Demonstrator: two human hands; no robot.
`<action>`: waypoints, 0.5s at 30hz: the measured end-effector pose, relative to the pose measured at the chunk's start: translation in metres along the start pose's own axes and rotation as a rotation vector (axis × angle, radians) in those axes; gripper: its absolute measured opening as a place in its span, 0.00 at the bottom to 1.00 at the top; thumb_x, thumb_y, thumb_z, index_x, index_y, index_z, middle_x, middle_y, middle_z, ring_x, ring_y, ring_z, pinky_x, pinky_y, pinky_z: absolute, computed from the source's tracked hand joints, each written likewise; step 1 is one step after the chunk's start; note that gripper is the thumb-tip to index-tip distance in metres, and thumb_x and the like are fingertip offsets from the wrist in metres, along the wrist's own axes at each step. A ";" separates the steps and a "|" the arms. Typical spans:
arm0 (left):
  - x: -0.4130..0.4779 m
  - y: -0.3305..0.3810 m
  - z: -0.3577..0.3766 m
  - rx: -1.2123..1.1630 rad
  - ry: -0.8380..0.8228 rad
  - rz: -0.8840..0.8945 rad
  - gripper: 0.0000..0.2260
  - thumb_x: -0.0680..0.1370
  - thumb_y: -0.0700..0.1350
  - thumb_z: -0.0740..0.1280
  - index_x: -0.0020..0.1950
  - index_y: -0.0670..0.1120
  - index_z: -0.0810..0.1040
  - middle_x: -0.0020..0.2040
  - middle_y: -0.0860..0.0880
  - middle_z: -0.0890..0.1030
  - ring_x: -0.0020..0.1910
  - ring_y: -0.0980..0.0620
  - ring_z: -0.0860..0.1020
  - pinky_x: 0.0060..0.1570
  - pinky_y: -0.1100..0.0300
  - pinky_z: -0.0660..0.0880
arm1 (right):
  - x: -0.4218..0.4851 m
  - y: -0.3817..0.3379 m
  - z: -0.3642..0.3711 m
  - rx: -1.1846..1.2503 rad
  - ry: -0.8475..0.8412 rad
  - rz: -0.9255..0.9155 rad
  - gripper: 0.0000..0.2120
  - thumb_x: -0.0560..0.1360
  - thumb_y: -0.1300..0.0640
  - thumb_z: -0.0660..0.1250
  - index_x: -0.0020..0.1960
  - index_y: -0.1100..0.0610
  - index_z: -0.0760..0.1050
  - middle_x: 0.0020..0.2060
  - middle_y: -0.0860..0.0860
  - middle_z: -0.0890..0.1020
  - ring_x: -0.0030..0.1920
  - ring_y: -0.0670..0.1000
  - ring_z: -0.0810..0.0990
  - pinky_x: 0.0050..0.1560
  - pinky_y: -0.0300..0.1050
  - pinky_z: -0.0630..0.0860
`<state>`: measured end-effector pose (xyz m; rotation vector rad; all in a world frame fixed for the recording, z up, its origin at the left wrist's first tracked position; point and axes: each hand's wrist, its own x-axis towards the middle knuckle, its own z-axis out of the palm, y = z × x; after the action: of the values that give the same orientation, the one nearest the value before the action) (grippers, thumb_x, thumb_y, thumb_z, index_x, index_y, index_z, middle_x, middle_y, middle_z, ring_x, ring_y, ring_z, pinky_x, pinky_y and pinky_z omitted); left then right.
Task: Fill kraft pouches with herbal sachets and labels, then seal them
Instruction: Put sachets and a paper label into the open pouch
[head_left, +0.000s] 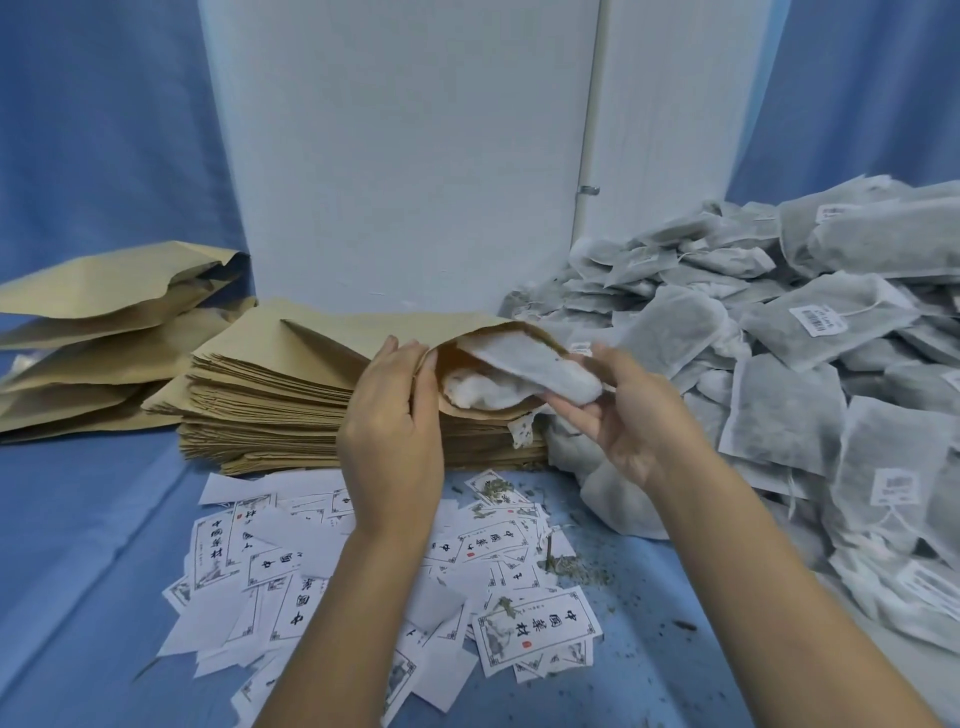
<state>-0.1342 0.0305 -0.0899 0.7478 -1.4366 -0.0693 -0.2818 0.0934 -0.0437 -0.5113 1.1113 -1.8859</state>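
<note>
Mid-bench (78, 571): pouch stack (270, 410). On top, one pouch (358, 327), mouth rightward, sachets (524, 366) half inside. Left hand (389, 421) at the mouth's left rim, pinching it; right hand (628, 415) just right of the mouth, holding the sachets from beneath. Right of stack, touching it: sachet heap (810, 353). In front: scattered labels (535, 634), herb crumbs (571, 566) among them. Left of stack, further back: side pouches (104, 332), piled. Behind all: wall (405, 156).

Sachet pile (789, 415) beyond the right edge; far end of one sachet (530, 364) hidden inside the kraft pouch (332, 338).
</note>
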 end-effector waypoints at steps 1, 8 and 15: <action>-0.001 0.000 0.000 0.005 -0.005 0.001 0.09 0.79 0.39 0.64 0.54 0.37 0.81 0.52 0.43 0.83 0.60 0.47 0.78 0.60 0.67 0.68 | 0.000 -0.001 0.000 -0.019 -0.019 0.022 0.05 0.78 0.65 0.62 0.49 0.68 0.73 0.45 0.63 0.81 0.39 0.55 0.83 0.33 0.42 0.82; -0.003 0.002 0.003 0.042 -0.001 0.082 0.07 0.78 0.37 0.66 0.51 0.36 0.82 0.50 0.43 0.83 0.57 0.46 0.79 0.57 0.64 0.71 | -0.006 0.000 0.009 -0.131 -0.187 0.072 0.08 0.75 0.73 0.57 0.52 0.70 0.71 0.51 0.65 0.75 0.49 0.57 0.81 0.45 0.41 0.82; -0.007 0.008 0.006 0.058 0.082 0.339 0.09 0.79 0.40 0.65 0.46 0.38 0.83 0.43 0.46 0.84 0.44 0.50 0.82 0.49 0.64 0.76 | -0.007 0.019 0.009 -1.047 0.039 -0.693 0.07 0.76 0.60 0.66 0.44 0.58 0.83 0.40 0.52 0.86 0.39 0.47 0.82 0.44 0.41 0.77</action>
<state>-0.1445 0.0375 -0.0924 0.5391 -1.4731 0.2626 -0.2631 0.0905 -0.0547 -1.6014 2.1190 -1.6937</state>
